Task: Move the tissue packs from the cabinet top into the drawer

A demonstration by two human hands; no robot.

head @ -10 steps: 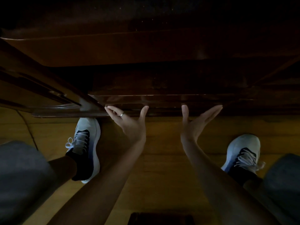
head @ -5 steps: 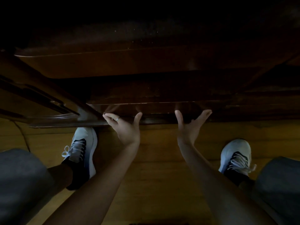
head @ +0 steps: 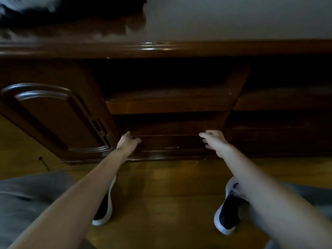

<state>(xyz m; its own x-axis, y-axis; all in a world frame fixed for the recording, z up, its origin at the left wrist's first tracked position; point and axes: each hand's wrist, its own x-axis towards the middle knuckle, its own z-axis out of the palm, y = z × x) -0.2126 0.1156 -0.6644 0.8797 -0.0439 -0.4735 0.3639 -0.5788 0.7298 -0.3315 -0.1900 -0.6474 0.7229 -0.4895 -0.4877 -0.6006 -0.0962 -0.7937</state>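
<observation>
We are crouching in front of the dark wooden cabinet (head: 53,112) that is filling the whole middle band of the frame, its glossy top (head: 161,49) running across the upper part, and the tissue packs are not clearly showing: only a blurred dark-and-white mass (head: 68,8) at the upper left is sitting on that top, and we cannot tell what it is. The low drawer (head: 170,141) at centre is looking shut or nearly so, so we are judging the step as opening it. Our left hand (head: 128,141) is reaching to the drawer's left end with fingers loosely spread and holding nothing; our right hand (head: 213,139) is hovering at the right end, fingers curled but empty, its grip not yet closing on anything. The risk is that we are pulling unevenly from two ends with no handle in view, so the drawer could be racking and jamming, or fingertips could be slipping off the polished front. Our shoes (head: 226,211) are sitting right below, where a sliding drawer could be striking them.
</observation>
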